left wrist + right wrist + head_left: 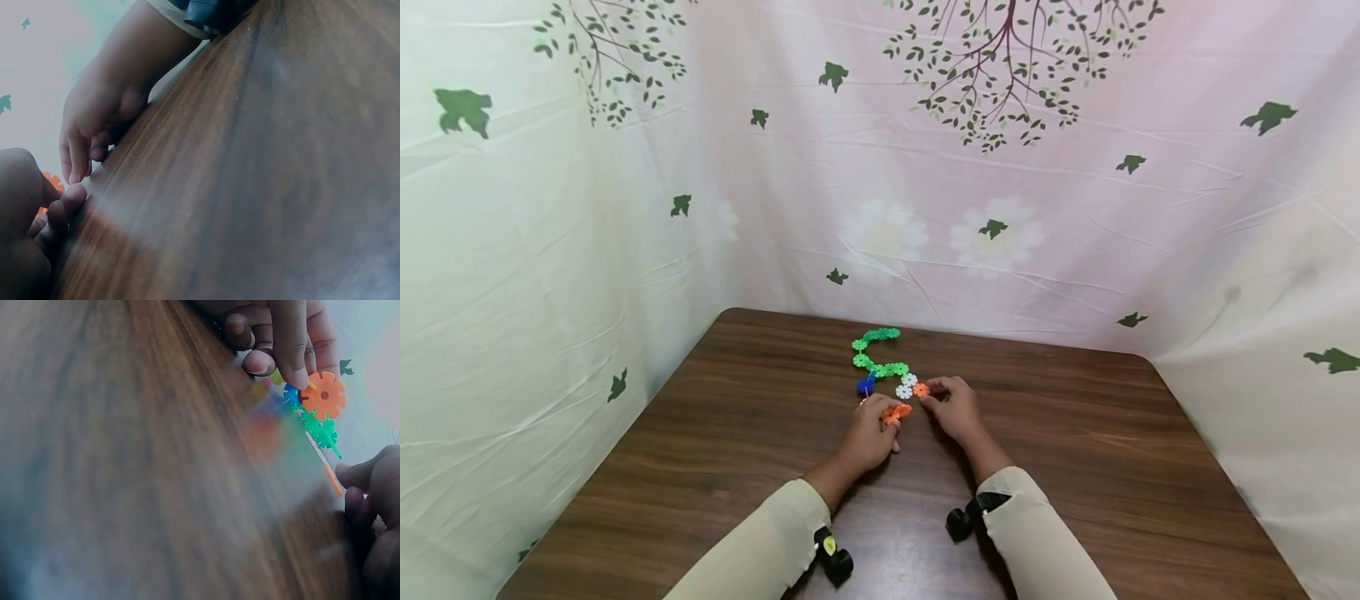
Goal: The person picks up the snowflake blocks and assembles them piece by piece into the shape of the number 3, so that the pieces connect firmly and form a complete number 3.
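Note:
Orange notched discs (pixel 896 412), snowflake building pieces, are pinched between thumb and fingers of my left hand (pixel 870 433), raised over the table. In the right wrist view one orange disc (pixel 324 395) faces the camera at those fingertips. My right hand (pixel 957 408) pinches the edge of another orange disc (pixel 921 389), which lies against white discs (pixel 905 391). From these, a curving chain of green discs (pixel 891 369) runs toward the back. Blue discs (pixel 866 385) sit just beyond the left hand, partly hidden by it.
The brown wooden table (pixel 1075 467) ends at a hanging cloth (pixel 925 275) printed with leaves and flowers. Cloth also hangs at both sides. Black wrist cameras (pixel 835 567) are strapped over both light sleeves.

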### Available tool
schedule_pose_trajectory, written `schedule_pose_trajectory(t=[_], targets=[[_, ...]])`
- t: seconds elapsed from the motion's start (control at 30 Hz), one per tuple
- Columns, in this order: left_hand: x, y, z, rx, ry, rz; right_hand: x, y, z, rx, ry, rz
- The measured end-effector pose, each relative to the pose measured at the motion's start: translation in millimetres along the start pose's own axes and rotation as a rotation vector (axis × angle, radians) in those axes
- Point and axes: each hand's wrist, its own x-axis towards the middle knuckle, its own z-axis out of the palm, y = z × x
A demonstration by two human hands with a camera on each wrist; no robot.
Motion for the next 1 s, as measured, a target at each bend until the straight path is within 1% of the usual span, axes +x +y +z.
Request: schedule_pose_trajectory(t=[0.1,0.23,0.33,0.53,0.7,0.83,0.93,1.0], targets=[[1.6,-1.9,-0.3,0.002,-0.002,-0.004,2.1,-0.9,0.6,-0.015,0.000,0.000],[2.4,-3.3,-0.4,0.001,-0.009,-0.019,3.8,-1.6,1.6,-0.019,-0.007,0.021],[2.2,-3.0,0.0,0.005,-0.018,-0.021,4.5,-1.6,2.3,-0.028,0.003,0.032],[1.0,-1.6,0.8,0.010,-0.017,-0.022,6.0,-2.0,3.1,-0.084,0.020,0.032],[0.1,0.0,0.9,0.020,-0.014,-0.020,6.7,-2.3,3.2,-0.103,0.015,0.054],[-0.5,0.4,1.0,0.023,-0.019,-0.027,6.7,-2.1,2.7,-0.082,-0.004,0.105],[-0.1,0.3,1.0,0.033,-0.020,-0.032,6.6,-0.9,2.1,-0.020,0.002,0.131],[0.5,0.4,0.7,0.043,-0.016,-0.026,6.5,0.3,1.6,0.023,0.012,0.130]])
